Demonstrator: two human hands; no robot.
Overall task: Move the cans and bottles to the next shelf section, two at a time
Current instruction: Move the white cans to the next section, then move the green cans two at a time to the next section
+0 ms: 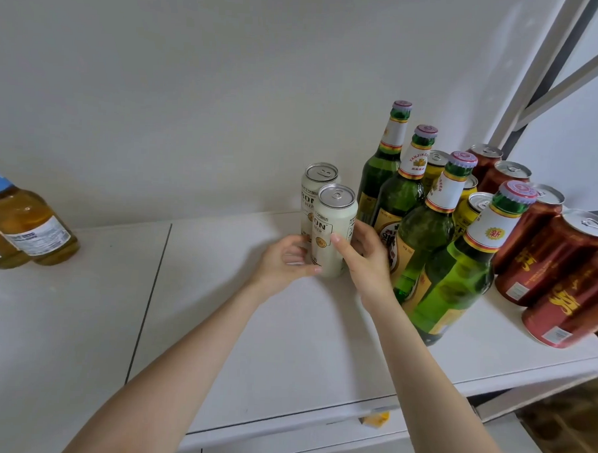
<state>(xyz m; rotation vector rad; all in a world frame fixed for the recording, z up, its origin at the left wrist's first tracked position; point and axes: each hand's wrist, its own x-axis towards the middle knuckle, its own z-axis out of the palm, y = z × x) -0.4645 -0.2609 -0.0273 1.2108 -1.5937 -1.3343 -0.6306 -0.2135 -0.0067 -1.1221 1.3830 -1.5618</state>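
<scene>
– Cans from the head view: where do they stand?

– Upright, near the middle of the shelf [251, 344]. The front white can [333, 231] stands just before the rear white can [317, 199], apparently touching it, and the rear one is close to the wall [193, 102].

– And the hands?

– The right hand [364, 260] holds the front can, with its thumb across the face and its fingers round the right side. The left hand [284, 260] is curled at the lower left of that can, its thumb tip at the base. Whether it grips either can, I cannot tell.

– Which hand suits the rear can?

– The left, I'd judge. That can lies just beyond its fingers, with its long axis vertical.

– Room to move?

– It is tight on the right, where the green bottles [424, 231] stand just beside the right wrist and the red cans [557, 251] lie beyond them. The left is open: bare shelf runs to the seam [149, 288], and past it the amber bottles [33, 228] stand well apart. The route is likely leftward, with each can lifted straight up so it clears its neighbour.
</scene>
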